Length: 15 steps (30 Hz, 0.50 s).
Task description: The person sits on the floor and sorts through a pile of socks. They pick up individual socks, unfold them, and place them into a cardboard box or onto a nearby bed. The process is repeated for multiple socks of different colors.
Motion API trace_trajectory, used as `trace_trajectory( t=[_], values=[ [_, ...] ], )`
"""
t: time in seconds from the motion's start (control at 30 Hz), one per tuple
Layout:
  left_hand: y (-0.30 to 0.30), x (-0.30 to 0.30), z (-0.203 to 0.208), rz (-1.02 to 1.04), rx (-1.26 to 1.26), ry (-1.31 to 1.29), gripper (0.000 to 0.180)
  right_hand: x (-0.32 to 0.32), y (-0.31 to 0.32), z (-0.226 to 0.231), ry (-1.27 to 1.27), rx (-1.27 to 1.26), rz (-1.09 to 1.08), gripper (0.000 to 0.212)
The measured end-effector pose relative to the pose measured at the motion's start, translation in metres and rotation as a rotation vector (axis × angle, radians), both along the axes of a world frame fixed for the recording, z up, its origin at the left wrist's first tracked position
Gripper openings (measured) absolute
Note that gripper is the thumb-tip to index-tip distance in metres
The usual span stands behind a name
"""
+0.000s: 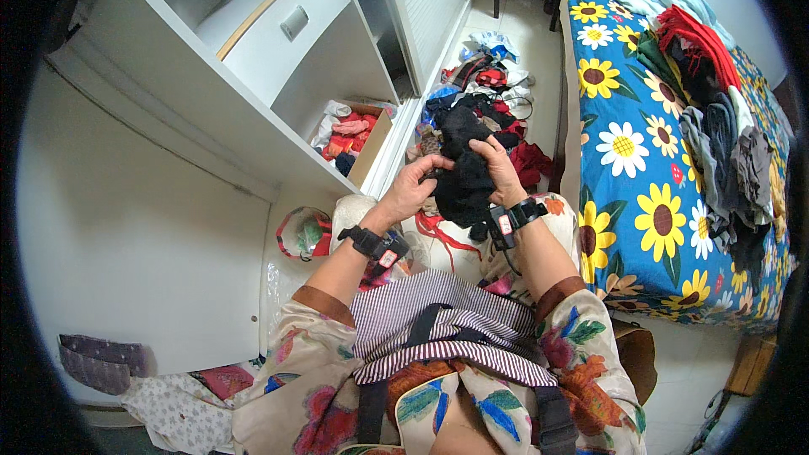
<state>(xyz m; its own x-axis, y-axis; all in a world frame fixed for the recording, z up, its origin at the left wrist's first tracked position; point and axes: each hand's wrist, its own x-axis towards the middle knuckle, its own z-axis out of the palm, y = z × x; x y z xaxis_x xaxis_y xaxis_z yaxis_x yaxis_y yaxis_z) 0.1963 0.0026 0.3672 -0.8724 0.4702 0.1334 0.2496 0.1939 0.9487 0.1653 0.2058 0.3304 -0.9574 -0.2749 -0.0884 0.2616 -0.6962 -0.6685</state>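
Note:
A crumpled black cloth garment [462, 188] hangs between my two hands above the floor; its exact kind is hard to make out. My left hand [410, 189] pinches its left edge with thumb and fingers. On the other side, my right hand [499, 172] grips it with the thumb on top. Dark straps with small devices sit on both wrists. Just beyond the garment, a heap of mixed clothes [531, 162] in black, red, blue and white spreads over the floor. Red straps or ribbons [444, 236] lie below the garment, close to my knees.
To the left, a cardboard box [371, 148] of red clothes stands in the open cabinet [286, 25]. A bed with a sunflower-print sheet [628, 236] runs along the right, bearing piled clothes [731, 160]. A small round mesh-like container [304, 232] sits beside my left knee.

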Motion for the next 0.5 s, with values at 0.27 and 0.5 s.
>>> trace_trajectory(
  t=[0.27, 0.5],
  values=[
    [0.021, 0.007, 0.001, 0.23, 0.687, -0.38, 0.041, -0.001, -0.016, -0.01, 0.519, 0.487, -0.059, 0.022],
    [0.006, -0.026, -0.005, 0.254, 0.615, -0.357, 0.025, -0.003, -0.026, -0.014, 0.966, 0.956, -0.233, 0.021]
  ],
)
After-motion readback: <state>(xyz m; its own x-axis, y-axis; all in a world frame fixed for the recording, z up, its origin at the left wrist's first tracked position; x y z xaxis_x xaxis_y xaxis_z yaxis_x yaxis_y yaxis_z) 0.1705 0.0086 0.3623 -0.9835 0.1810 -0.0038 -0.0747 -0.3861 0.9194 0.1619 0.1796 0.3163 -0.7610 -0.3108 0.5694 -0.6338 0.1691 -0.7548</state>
